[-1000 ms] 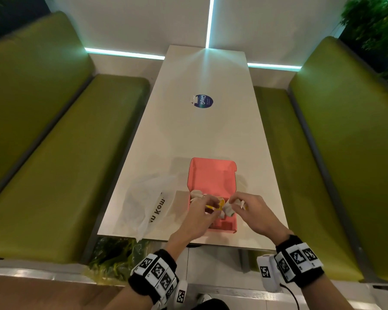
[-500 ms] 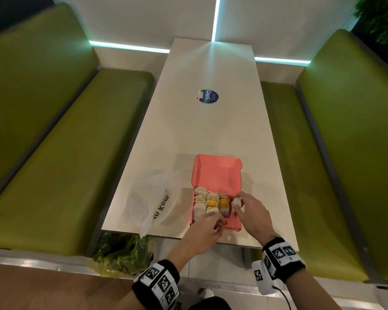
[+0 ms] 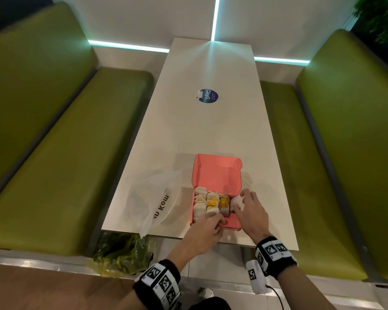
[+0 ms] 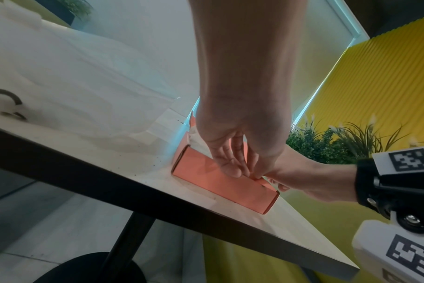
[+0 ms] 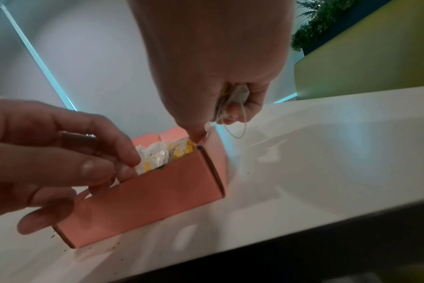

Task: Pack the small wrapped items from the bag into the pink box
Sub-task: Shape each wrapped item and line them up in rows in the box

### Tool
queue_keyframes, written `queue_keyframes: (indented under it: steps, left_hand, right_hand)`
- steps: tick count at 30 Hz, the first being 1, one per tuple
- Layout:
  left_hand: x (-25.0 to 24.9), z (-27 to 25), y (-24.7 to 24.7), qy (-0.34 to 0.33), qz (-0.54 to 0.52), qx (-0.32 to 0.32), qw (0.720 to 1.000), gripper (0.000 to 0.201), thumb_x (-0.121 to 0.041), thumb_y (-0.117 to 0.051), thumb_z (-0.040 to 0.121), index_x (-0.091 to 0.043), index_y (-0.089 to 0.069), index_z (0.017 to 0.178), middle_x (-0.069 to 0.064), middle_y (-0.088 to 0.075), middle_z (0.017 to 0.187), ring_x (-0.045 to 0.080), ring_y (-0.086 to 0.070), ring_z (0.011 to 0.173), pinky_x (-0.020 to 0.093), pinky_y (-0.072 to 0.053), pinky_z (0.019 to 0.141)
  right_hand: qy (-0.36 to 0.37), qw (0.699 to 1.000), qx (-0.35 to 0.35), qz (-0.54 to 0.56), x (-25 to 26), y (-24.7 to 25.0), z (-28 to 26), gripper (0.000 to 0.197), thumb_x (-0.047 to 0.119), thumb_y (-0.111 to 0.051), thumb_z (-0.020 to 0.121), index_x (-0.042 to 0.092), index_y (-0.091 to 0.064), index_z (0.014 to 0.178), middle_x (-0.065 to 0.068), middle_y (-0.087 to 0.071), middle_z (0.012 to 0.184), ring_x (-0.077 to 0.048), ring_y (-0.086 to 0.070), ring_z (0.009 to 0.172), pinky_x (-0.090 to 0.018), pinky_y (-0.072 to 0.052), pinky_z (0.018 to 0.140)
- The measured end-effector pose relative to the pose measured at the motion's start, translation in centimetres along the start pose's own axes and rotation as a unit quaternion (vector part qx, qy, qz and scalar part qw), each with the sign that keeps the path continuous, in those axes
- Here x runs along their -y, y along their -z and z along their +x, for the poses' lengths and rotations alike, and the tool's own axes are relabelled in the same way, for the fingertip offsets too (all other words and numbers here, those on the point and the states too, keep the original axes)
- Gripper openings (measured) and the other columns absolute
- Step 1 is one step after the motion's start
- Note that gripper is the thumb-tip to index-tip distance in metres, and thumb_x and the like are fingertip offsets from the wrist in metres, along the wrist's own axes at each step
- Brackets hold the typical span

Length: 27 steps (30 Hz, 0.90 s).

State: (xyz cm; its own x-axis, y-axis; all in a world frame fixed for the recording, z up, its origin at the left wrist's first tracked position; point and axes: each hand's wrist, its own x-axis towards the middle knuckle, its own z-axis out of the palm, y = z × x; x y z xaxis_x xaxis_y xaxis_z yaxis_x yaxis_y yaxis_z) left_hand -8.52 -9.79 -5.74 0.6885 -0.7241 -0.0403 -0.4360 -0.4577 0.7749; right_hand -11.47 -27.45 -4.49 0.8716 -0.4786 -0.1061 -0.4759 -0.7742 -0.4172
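The pink box (image 3: 232, 222) stands open near the table's front edge, its lid (image 3: 217, 171) laid back. White and yellow wrapped items (image 3: 211, 202) fill it in rows, which also show as wrapped items (image 5: 162, 155) in the right wrist view. My right hand (image 3: 248, 208) is at the box's right side and grips a white wrapped item (image 5: 239, 95) with a dangling string. My left hand (image 3: 207, 229) pinches the near wall of the pink box (image 5: 145, 197), one finger touching the items. The clear plastic bag (image 3: 150, 202) lies flat, left of the box.
The long white table (image 3: 211, 130) has a round blue sticker (image 3: 208, 96) at its middle. Green benches (image 3: 54, 153) flank both sides. A green plastic bag (image 3: 121, 253) lies below the table's front left corner. A black table leg (image 4: 126, 235) stands underneath.
Both hands have come down from above the box. The left has settled on the near wall; the right has moved to the box's right side with a white item. The packed rows now show.
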Motion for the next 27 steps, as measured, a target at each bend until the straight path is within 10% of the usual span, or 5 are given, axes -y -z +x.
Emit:
queue_keyframes:
  steps: [15,18,24,27]
  left_hand:
    - [-0.6,0.2,0.7,0.015,-0.046,0.0,0.999,0.017,-0.014,-0.062,0.093,-0.015,-0.062,0.11,-0.002,-0.062,0.113,0.008,-0.056,0.097,0.028,-0.051,0.091]
    - [-1.2,0.6,1.2,0.0,-0.091,-0.025,0.996,0.013,-0.022,-0.061,0.095,-0.019,-0.062,0.108,-0.003,-0.063,0.102,0.011,-0.058,0.092,0.032,-0.051,0.084]
    - [-3.6,1.5,2.8,-0.042,-0.13,-0.105,0.985,0.026,-0.028,-0.068,0.09,-0.026,-0.062,0.116,-0.012,-0.055,0.107,0.005,-0.055,0.091,0.019,-0.047,0.075]
    - [-3.8,1.7,3.4,-0.043,-0.127,-0.152,0.979,0.017,-0.028,-0.066,0.094,-0.024,-0.066,0.11,-0.01,-0.057,0.104,0.004,-0.053,0.088,0.021,-0.046,0.075]
  right_hand:
    - [-0.063,0.974,-0.039,0.212,0.0,0.8,-1.0,0.039,0.04,-0.072,0.086,0.024,-0.046,0.109,0.003,-0.057,0.092,-0.017,-0.055,0.085,-0.03,-0.045,0.066]
    - [-0.056,0.931,-0.047,0.358,1.8,1.5,-1.2,0.02,0.035,-0.058,0.098,0.016,-0.053,0.099,-0.002,-0.062,0.085,-0.018,-0.057,0.074,-0.025,-0.043,0.062]
    - [-0.169,0.777,0.022,0.606,5.8,2.8,-1.1,0.049,0.051,-0.029,0.104,0.011,-0.057,0.098,-0.005,-0.058,0.083,-0.012,-0.059,0.06,-0.033,-0.047,0.059]
    - [-0.174,0.745,0.039,0.642,6.7,2.6,-1.1,0.053,0.057,-0.027,0.102,0.014,-0.058,0.096,-0.005,-0.057,0.087,-0.013,-0.06,0.064,-0.032,-0.044,0.06]
